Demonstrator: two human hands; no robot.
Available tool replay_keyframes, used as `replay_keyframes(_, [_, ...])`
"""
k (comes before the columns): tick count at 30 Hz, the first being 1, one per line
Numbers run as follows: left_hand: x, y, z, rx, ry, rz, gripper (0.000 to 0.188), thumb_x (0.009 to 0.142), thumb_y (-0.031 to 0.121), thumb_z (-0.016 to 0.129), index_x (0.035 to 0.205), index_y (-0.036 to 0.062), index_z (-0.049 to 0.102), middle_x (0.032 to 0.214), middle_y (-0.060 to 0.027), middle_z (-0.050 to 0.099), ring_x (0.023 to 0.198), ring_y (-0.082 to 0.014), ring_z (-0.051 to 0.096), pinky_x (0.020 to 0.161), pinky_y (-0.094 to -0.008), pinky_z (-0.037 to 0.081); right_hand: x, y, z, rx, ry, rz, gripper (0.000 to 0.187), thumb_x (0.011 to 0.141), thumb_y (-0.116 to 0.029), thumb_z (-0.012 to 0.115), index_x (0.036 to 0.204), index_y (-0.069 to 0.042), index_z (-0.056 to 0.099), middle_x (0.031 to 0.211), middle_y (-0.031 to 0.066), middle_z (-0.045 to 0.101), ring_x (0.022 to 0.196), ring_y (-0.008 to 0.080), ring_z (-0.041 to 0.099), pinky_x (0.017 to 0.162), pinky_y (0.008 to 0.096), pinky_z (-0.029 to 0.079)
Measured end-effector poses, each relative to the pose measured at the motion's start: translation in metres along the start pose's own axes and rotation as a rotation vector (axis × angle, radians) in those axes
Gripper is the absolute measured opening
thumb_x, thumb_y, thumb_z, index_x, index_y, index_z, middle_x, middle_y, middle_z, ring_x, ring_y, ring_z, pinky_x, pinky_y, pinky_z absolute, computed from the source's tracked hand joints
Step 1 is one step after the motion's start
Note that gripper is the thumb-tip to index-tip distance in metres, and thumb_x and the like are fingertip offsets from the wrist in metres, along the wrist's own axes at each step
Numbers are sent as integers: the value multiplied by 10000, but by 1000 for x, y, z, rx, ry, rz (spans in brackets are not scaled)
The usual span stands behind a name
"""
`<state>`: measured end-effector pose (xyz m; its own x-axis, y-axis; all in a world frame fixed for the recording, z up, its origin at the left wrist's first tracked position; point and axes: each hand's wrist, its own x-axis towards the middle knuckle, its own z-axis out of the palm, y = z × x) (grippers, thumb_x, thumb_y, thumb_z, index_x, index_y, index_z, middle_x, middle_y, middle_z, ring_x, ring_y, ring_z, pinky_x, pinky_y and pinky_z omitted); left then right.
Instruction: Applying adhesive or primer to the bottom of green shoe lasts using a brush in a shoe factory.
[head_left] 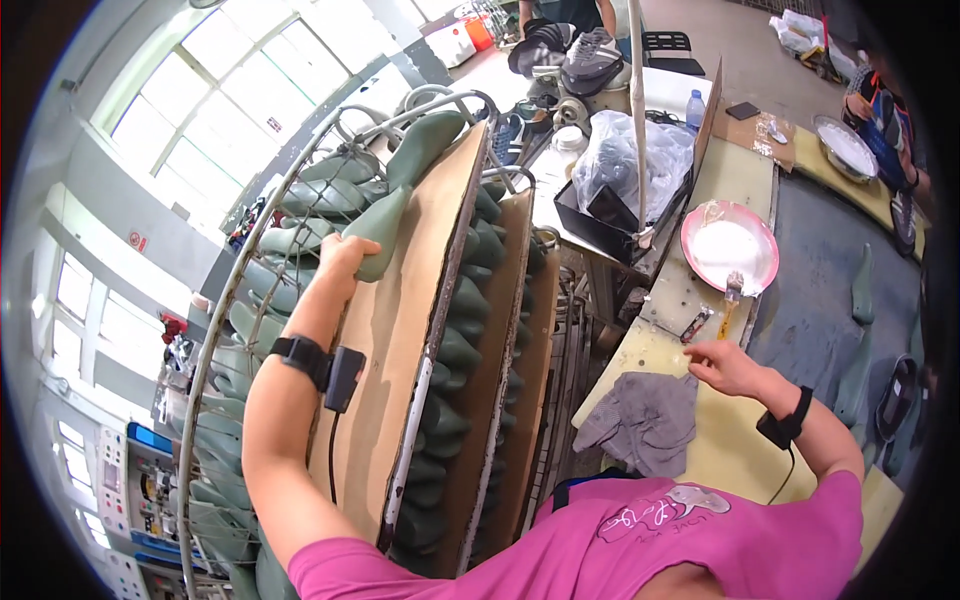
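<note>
The left hand (350, 257) is closed around the near end of a smooth green shoe last (386, 222) at the far end of a brown flat board shelf (385, 390), toward its left edge. A second green last (427, 142) sits just beyond, at the far corner. The right hand (730, 369), fingers partly curled and holding nothing visible, is above the pale yellow tabletop (735, 445), near a crumpled grey cloth (642, 420) at the left edge and a yellow-handled brush (726, 318) at the pink-rimmed round bowl (689, 248).
</note>
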<state>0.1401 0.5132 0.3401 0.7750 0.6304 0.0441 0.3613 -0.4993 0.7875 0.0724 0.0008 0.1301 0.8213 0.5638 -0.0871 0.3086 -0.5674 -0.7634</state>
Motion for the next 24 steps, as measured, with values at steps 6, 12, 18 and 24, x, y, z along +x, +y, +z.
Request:
replay_keyframes(6, [-119,91,-31,-215,-304,239,403,700,-5,606,1075,-104,497,887,-181,596,675,-247,619,540,-343,537,24,-49,-23,-171,491,-548,536,714,-92,657,1193,2,434,1124,188,525,1032,333,521,870,375,424])
replay_keyframes(12, [-208,137,-1,-207,-672,530,490,660,19,623,1113,-115,489,931,-173,605,754,-197,623,673,-268,525,-21,-99,-57,-339,782,-834,766,658,-163,731,1293,-22,326,1305,203,352,1176,366,381,957,417,341])
replay_keyframes(18, [-292,133,146,164,-1192,525,443,639,88,671,1048,-55,576,910,-104,614,844,-168,570,773,-283,441,-130,-13,-12,-355,658,-516,615,626,-161,748,1131,18,447,859,183,600,713,347,607,636,388,506])
replay_keyframes(24, [-304,113,257,3,-1530,501,535,787,80,615,1252,-59,390,1024,-171,591,884,-181,582,741,-291,497,-258,51,56,-49,719,132,491,660,-189,741,1011,47,493,778,222,616,684,382,613,575,391,496])
